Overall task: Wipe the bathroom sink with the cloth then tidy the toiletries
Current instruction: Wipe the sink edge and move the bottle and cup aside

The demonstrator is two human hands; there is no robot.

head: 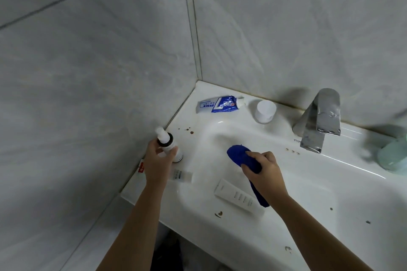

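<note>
Head view: right hand (pixel 262 167) grips the cloth (pixel 237 153), fingers curled round it, in the sink (pixel 330 167). Left hand (pixel 157 160) grasps a bottle (pixel 167 143) at the left rim. Cloth appears soft and limp; bunch it in the palm.

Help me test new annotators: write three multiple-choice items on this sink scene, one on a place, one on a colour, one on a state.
1. Where does the toothpaste tube lie?
A) in the basin
B) on the back corner of the sink, by the walls
C) in a hand

2. What colour is the cloth?
A) blue
B) yellow
C) white

3. What is the left hand doing?
A) lying flat on the rim
B) holding the small bottle
C) turning the tap

Answers: 1 B, it lies flat in the corner; 2 A, the right hand grips a blue cloth; 3 B, its fingers curl round the bottle.
</note>
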